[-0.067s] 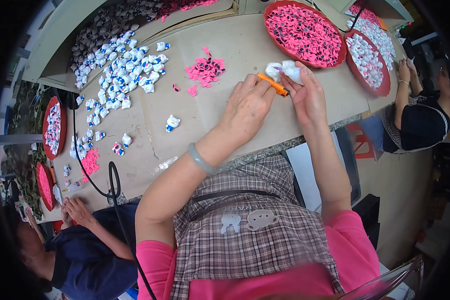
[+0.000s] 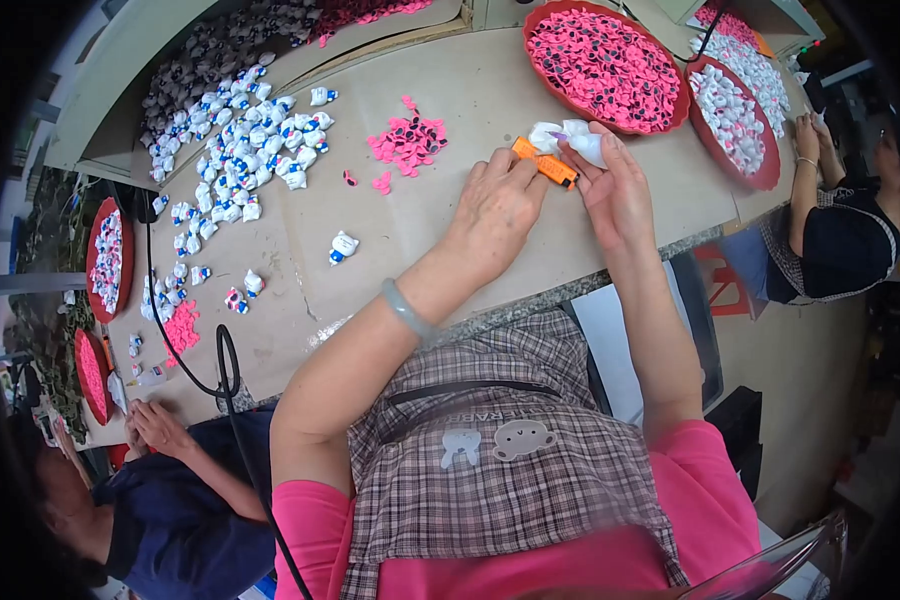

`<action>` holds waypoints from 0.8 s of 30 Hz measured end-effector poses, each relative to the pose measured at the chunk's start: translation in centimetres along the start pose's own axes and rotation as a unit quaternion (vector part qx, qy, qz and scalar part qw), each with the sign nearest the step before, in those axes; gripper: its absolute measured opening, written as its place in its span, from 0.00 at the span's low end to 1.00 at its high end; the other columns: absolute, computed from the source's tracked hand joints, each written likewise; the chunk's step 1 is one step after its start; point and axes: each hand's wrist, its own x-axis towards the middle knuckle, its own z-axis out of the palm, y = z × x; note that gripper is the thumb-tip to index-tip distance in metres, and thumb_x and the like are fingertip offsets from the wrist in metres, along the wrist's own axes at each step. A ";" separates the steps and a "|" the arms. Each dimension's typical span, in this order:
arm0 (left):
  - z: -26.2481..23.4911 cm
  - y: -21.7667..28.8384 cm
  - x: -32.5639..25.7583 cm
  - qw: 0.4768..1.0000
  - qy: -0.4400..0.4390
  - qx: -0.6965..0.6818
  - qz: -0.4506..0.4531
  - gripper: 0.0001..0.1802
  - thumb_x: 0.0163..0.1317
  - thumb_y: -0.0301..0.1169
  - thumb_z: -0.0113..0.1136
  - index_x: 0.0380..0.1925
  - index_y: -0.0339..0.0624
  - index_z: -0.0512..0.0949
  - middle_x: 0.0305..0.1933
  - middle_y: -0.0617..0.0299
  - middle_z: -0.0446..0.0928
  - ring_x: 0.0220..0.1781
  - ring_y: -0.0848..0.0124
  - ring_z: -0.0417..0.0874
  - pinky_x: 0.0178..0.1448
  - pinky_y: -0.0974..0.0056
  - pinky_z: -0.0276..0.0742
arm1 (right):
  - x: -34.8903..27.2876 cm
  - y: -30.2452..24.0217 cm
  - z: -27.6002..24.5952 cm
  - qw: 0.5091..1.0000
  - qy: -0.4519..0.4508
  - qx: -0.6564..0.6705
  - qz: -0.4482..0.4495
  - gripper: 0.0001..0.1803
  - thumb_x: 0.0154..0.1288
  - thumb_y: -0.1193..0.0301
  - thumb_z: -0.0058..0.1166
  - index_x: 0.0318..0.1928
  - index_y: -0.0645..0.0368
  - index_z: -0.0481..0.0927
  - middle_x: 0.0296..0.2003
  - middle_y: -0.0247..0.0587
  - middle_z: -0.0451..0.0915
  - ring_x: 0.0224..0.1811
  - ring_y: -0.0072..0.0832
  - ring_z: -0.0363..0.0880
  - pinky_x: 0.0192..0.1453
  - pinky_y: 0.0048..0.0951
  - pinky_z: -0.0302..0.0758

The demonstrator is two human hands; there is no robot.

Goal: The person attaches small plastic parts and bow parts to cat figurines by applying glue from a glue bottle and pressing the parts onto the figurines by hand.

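Note:
My left hand (image 2: 495,215) is closed, its fingertips pinching a flat orange box cutter (image 2: 546,163) with a dark end. The fingers of my right hand (image 2: 615,185) are wrapped round a small white squeeze bottle (image 2: 588,150) with a purple tip (image 2: 557,136), which points left above the cutter. Behind the fingertips, small white figures (image 2: 543,135) lie on the table, partly hidden. A lone white figure (image 2: 343,247) with blue on it lies left of my left hand. Farther back is a loose pile of small pink pieces (image 2: 408,141) with dark spots.
A red basin (image 2: 682,112) of pink pieces stands at the back right, beside another red basin (image 2: 770,172) of white figures. Many blue-and-white figures (image 2: 255,140) spread over the left side. A black cable (image 2: 225,360) loops across there. Co-workers sit left (image 2: 185,480) and right (image 2: 845,240).
The orange box cutter has rolled in my left fingers, so its broad flat side now faces up. Both hands stay almost in place, the bottle still in the right one.

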 end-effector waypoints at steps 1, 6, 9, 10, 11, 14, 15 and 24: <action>0.2 0.0 0.2 1.000 -0.001 0.000 0.003 0.16 0.51 0.21 0.56 0.43 0.38 0.77 0.46 0.57 0.75 0.50 0.59 0.73 0.52 0.58 0.71 | -0.1 0.0 -0.1 1.000 -0.005 0.001 -0.007 0.22 0.72 0.65 0.47 0.57 0.69 0.67 0.52 0.52 0.75 0.53 0.40 0.78 0.60 0.40 0.75; 0.4 -0.1 1.1 0.997 0.073 0.023 0.015 0.15 0.50 0.22 0.54 0.40 0.37 0.74 0.40 0.58 0.71 0.47 0.61 0.71 0.48 0.59 0.71 | -0.8 -0.2 -0.8 0.999 -0.026 0.026 0.011 0.22 0.72 0.65 0.47 0.58 0.70 0.65 0.54 0.54 0.73 0.54 0.42 0.76 0.63 0.44 0.72; 1.2 -0.7 1.9 0.999 0.019 -0.044 -0.001 0.16 0.53 0.23 0.53 0.44 0.39 0.75 0.42 0.57 0.72 0.49 0.60 0.73 0.52 0.59 0.70 | -0.9 0.0 -1.1 0.999 -0.026 0.032 0.019 0.22 0.72 0.66 0.46 0.58 0.70 0.65 0.54 0.56 0.72 0.55 0.44 0.75 0.65 0.46 0.71; 1.2 -0.9 2.1 0.999 0.019 -0.044 -0.001 0.16 0.53 0.23 0.53 0.44 0.39 0.75 0.42 0.57 0.72 0.49 0.60 0.73 0.52 0.59 0.70 | -0.9 0.0 -1.2 0.999 -0.019 0.039 0.020 0.22 0.72 0.66 0.46 0.58 0.69 0.65 0.54 0.56 0.72 0.56 0.44 0.75 0.65 0.47 0.70; 1.3 -1.3 2.3 0.999 0.022 -0.032 0.019 0.15 0.53 0.23 0.53 0.42 0.39 0.76 0.42 0.57 0.72 0.48 0.60 0.73 0.51 0.59 0.71 | -1.0 0.0 -1.2 0.999 -0.012 0.047 0.021 0.22 0.72 0.65 0.46 0.58 0.69 0.65 0.54 0.57 0.72 0.56 0.45 0.75 0.65 0.47 0.70; 0.9 -1.8 2.8 0.997 0.019 -0.002 0.070 0.13 0.52 0.23 0.54 0.40 0.39 0.77 0.41 0.57 0.71 0.46 0.61 0.74 0.49 0.60 0.72 | -1.4 -0.3 -1.5 0.998 -0.007 0.061 0.020 0.22 0.72 0.65 0.46 0.58 0.69 0.65 0.53 0.57 0.73 0.57 0.45 0.74 0.65 0.48 0.69; 0.6 -1.9 2.9 0.995 0.014 0.017 0.100 0.12 0.51 0.23 0.55 0.38 0.39 0.77 0.40 0.57 0.71 0.46 0.61 0.74 0.48 0.60 0.73 | -1.7 -0.4 -1.7 0.998 -0.006 0.061 0.019 0.22 0.72 0.65 0.46 0.58 0.69 0.65 0.53 0.57 0.73 0.57 0.45 0.74 0.65 0.48 0.69; -2.2 0.3 -2.2 0.995 -0.058 -0.041 0.063 0.13 0.48 0.23 0.59 0.36 0.39 0.73 0.37 0.56 0.70 0.41 0.59 0.75 0.44 0.57 0.73 | -5.1 -1.0 -2.8 0.997 0.020 0.067 0.028 0.23 0.73 0.62 0.46 0.59 0.65 0.67 0.45 0.42 0.76 0.40 0.24 0.74 0.51 0.30 0.74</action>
